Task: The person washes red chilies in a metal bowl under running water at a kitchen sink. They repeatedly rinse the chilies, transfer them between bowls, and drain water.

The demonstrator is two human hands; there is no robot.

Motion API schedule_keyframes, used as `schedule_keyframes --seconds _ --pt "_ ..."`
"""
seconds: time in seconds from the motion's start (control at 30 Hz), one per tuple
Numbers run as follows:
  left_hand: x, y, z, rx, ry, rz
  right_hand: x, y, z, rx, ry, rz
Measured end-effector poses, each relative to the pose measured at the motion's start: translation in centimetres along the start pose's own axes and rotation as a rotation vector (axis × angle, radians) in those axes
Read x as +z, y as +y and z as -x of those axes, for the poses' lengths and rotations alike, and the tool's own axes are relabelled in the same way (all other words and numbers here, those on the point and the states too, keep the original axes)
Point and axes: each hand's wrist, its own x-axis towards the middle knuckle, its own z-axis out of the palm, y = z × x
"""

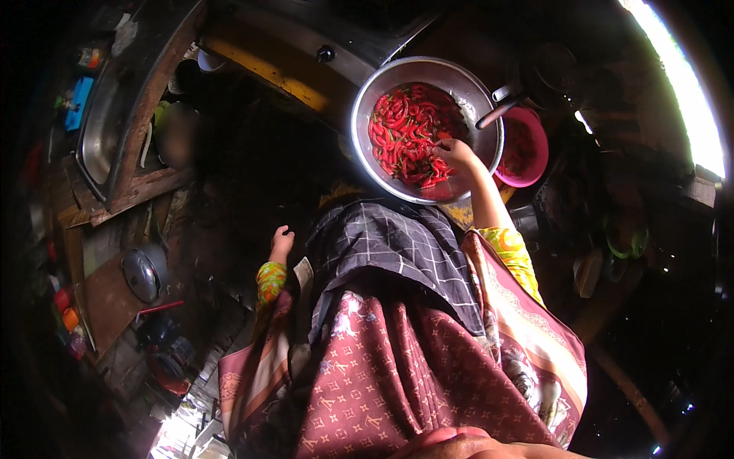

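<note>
A wide metal basin (367, 166) stands in front of me, with many red chili peppers (401, 115) in liquid. My right hand (454, 154) reaches over the basin's near right part, its fingertips down at the chilies; whether a chili is pinched between them is unclear. Away from the basin, my left hand (282, 240) hangs low at my left side, its fingers partly curled, apparently empty. Against the right of the basin is a pink bowl (542, 146) with more red chilies or pieces of them.
A pan handle (498, 113) juts over the basin's right rim. Behind lies a stove (350, 46) with a black knob. At the left are a metal sink (102, 135) in a wooden-edged counter and a pot lid (141, 275). Green dishware (637, 244) lies far right.
</note>
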Motion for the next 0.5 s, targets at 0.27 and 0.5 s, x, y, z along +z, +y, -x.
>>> schedule_keyframes --seconds 0.27,0.5 --pt "0.0 -2.1 -1.1 -0.018 -0.008 -0.098 -3.0 -1.7 4.1 -0.05 -0.154 -0.507" --pt "0.5 -0.9 -1.5 -0.006 -0.016 -0.036 -3.3 1.5 5.1 -0.176 0.317 0.086"
